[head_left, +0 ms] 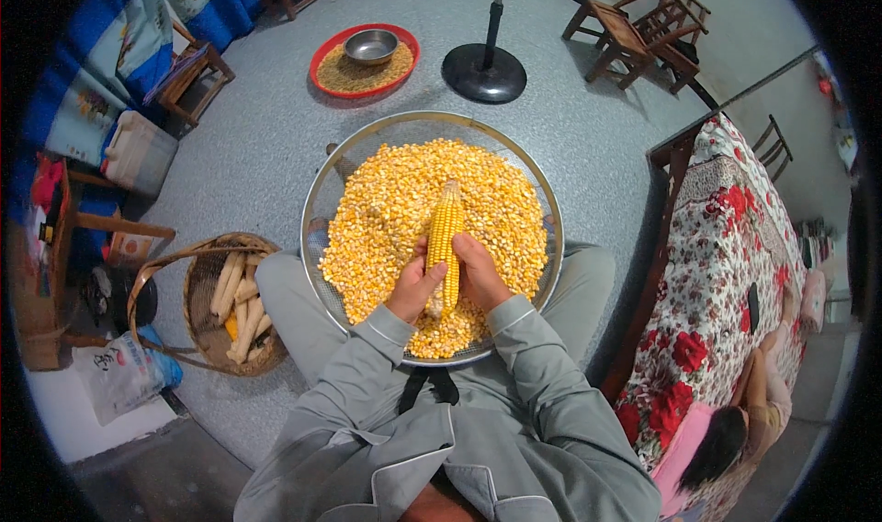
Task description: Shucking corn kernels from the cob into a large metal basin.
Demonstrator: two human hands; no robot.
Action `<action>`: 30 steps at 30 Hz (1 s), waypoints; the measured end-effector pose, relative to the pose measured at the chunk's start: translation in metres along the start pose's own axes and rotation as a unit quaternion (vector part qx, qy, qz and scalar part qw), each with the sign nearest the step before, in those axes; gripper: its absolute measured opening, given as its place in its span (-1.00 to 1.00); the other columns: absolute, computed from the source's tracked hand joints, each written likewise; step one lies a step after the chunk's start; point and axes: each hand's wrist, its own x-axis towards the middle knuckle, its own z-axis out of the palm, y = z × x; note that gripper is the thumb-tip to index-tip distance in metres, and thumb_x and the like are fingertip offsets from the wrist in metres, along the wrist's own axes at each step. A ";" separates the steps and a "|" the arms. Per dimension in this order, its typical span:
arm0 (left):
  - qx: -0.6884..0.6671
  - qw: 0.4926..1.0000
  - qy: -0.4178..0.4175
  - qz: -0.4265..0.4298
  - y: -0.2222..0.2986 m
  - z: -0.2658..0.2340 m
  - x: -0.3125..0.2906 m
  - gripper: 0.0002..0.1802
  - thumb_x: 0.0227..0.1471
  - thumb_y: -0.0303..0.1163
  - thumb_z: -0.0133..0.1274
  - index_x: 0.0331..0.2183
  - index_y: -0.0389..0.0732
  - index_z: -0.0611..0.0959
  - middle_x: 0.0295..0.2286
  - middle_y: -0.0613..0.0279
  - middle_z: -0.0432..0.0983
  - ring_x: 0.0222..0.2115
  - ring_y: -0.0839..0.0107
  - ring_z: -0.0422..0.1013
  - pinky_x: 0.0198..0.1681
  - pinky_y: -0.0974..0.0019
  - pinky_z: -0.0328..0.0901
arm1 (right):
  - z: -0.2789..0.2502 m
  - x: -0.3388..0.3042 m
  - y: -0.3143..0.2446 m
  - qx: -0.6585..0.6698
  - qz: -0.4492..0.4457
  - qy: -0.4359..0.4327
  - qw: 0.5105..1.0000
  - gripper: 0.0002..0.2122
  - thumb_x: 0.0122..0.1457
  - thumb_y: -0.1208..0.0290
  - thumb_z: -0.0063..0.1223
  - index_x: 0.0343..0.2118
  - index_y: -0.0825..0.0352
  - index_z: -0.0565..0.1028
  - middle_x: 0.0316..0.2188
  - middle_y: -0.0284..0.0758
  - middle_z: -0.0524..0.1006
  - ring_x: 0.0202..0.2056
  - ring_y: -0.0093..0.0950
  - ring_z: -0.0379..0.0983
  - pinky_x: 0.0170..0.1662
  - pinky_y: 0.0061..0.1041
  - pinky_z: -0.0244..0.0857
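Observation:
An ear of corn stands out lengthwise between my two hands, its tip pointing away from me and yellow kernels covering the side that shows. My left hand grips it from the left near the lower end, thumb along its side. From the right, my right hand closes on it with the thumb against the kernels. Below both hands, a wide round mesh sieve with a metal rim rests across my lap. Loose corn kernels are heaped in it. Some of my fingers are hidden behind the ear.
At my left stands a woven basket with a tall handle, holding several bare cobs. Ahead are a red basin of grain with a metal bowl, and a black stand base. A person lies on the flowered bed at right.

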 end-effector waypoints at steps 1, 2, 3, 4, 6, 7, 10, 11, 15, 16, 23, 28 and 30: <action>0.001 1.000 -0.001 0.000 -0.001 0.000 0.000 -0.51 0.13 -0.21 0.01 0.00 -0.32 0.38 -0.11 0.25 0.40 -0.11 0.47 0.33 -0.02 0.37 0.21 | 0.000 0.000 -0.001 0.001 -0.001 0.000 1.000 -0.55 0.28 0.12 -0.26 -0.05 0.48 0.33 -0.15 -0.14 0.45 -0.12 -0.35 0.41 0.00 -0.38 0.30; -0.002 1.000 -0.009 -0.002 -0.002 0.000 -0.001 -0.50 0.12 -0.22 0.02 0.00 -0.32 0.37 -0.11 0.25 0.39 -0.12 0.47 0.33 -0.02 0.37 0.21 | 0.000 0.000 -0.002 0.001 -0.002 0.000 1.000 -0.55 0.28 0.12 -0.26 -0.05 0.48 0.33 -0.15 -0.14 0.45 -0.12 -0.35 0.41 0.00 -0.38 0.30; -0.005 1.000 -0.017 -0.006 -0.001 0.001 -0.001 -0.48 0.11 -0.22 0.03 0.01 -0.32 0.36 -0.12 0.26 0.39 -0.12 0.47 0.33 -0.02 0.37 0.21 | 0.000 0.000 -0.003 0.019 0.002 0.008 1.000 -0.55 0.28 0.12 -0.28 -0.05 0.48 0.34 -0.16 -0.14 0.45 -0.12 -0.35 0.41 0.00 -0.38 0.30; -0.004 1.000 -0.018 -0.006 0.001 0.002 -0.001 -0.48 0.11 -0.22 0.03 0.01 -0.32 0.36 -0.12 0.26 0.39 -0.12 0.47 0.33 -0.02 0.37 0.21 | 0.000 0.001 -0.003 0.036 0.007 0.016 0.999 -0.55 0.28 0.12 -0.29 -0.06 0.48 0.34 -0.16 -0.14 0.46 -0.12 -0.35 0.41 0.00 -0.38 0.30; -0.036 0.999 -0.013 -0.013 0.004 0.005 -0.002 -0.46 0.09 -0.22 0.05 0.02 -0.32 0.34 -0.12 0.26 0.38 -0.12 0.47 0.33 -0.02 0.37 0.22 | 0.001 0.002 -0.004 0.038 0.002 0.010 0.999 -0.55 0.28 0.11 -0.29 -0.06 0.48 0.34 -0.17 -0.14 0.45 -0.12 -0.35 0.41 0.00 -0.39 0.30; -0.036 0.999 -0.013 -0.012 0.003 0.005 -0.002 -0.46 0.09 -0.22 0.05 0.02 -0.32 0.34 -0.12 0.26 0.38 -0.12 0.47 0.33 -0.02 0.37 0.22 | 0.001 0.002 -0.004 0.041 -0.002 0.004 0.999 -0.54 0.28 0.09 -0.29 -0.06 0.48 0.33 -0.17 -0.14 0.45 -0.12 -0.35 0.41 0.00 -0.39 0.30; -0.019 1.000 -0.007 -0.019 0.000 0.003 -0.002 -0.44 0.12 -0.17 0.02 0.03 -0.31 0.33 -0.12 0.26 0.38 -0.11 0.46 0.33 -0.02 0.38 0.22 | -0.002 0.003 -0.001 0.041 0.003 -0.004 0.999 -0.52 0.26 0.05 -0.26 -0.06 0.46 0.33 -0.18 -0.15 0.46 -0.13 -0.36 0.41 -0.01 -0.40 0.30; -0.072 0.997 0.017 -0.035 -0.001 0.002 0.000 -0.45 0.13 -0.14 -0.01 0.02 -0.31 0.34 -0.12 0.26 0.38 -0.12 0.46 0.33 -0.03 0.38 0.22 | -0.003 0.003 0.001 0.040 0.004 -0.005 0.999 -0.52 0.26 0.05 -0.26 -0.06 0.46 0.33 -0.18 -0.15 0.46 -0.13 -0.36 0.41 -0.01 -0.40 0.30; -0.034 0.995 0.077 -0.044 0.002 0.004 0.000 -0.45 0.16 -0.05 -0.08 0.00 -0.31 0.39 -0.11 0.25 0.39 -0.14 0.46 0.35 -0.06 0.41 0.23 | 0.000 0.003 0.006 -0.018 -0.002 0.010 1.000 -0.54 0.23 0.05 -0.17 -0.07 0.43 0.35 -0.19 -0.19 0.46 -0.14 -0.39 0.41 -0.03 -0.42 0.30; -0.034 0.995 0.077 -0.044 0.005 0.006 -0.001 -0.45 0.16 -0.05 -0.08 0.00 -0.31 0.39 -0.11 0.25 0.39 -0.14 0.46 0.35 -0.06 0.41 0.23 | -0.001 0.003 0.007 -0.031 0.002 0.028 0.999 -0.55 0.23 0.06 -0.15 -0.08 0.42 0.35 -0.19 -0.20 0.47 -0.14 -0.39 0.41 -0.03 -0.42 0.30; -0.038 0.999 0.027 -0.027 0.005 0.006 -0.004 -0.54 0.14 -0.21 -0.01 -0.03 -0.33 0.41 -0.14 0.25 0.42 -0.13 0.48 0.35 -0.05 0.41 0.22 | -0.004 0.002 0.003 -0.010 0.005 0.009 1.000 -0.55 0.23 0.06 -0.15 -0.09 0.44 0.35 -0.19 -0.20 0.47 -0.16 -0.39 0.42 -0.04 -0.41 0.32; -0.035 0.999 -0.002 -0.022 0.001 0.002 0.000 -0.51 0.10 -0.28 0.06 0.00 -0.34 0.38 -0.12 0.24 0.40 -0.12 0.48 0.33 -0.02 0.39 0.22 | -0.004 0.001 -0.001 0.031 0.015 0.003 0.999 -0.54 0.26 0.07 -0.25 -0.07 0.46 0.34 -0.18 -0.14 0.45 -0.13 -0.34 0.42 -0.02 -0.36 0.32; -0.038 0.999 -0.018 -0.019 0.002 0.005 -0.001 -0.42 0.05 -0.27 0.11 0.03 -0.34 0.32 -0.09 0.22 0.37 -0.09 0.44 0.32 0.00 0.37 0.22 | -0.006 0.002 0.000 0.047 0.017 0.010 0.999 -0.54 0.26 0.07 -0.26 -0.06 0.45 0.33 -0.17 -0.14 0.45 -0.12 -0.34 0.41 -0.01 -0.35 0.31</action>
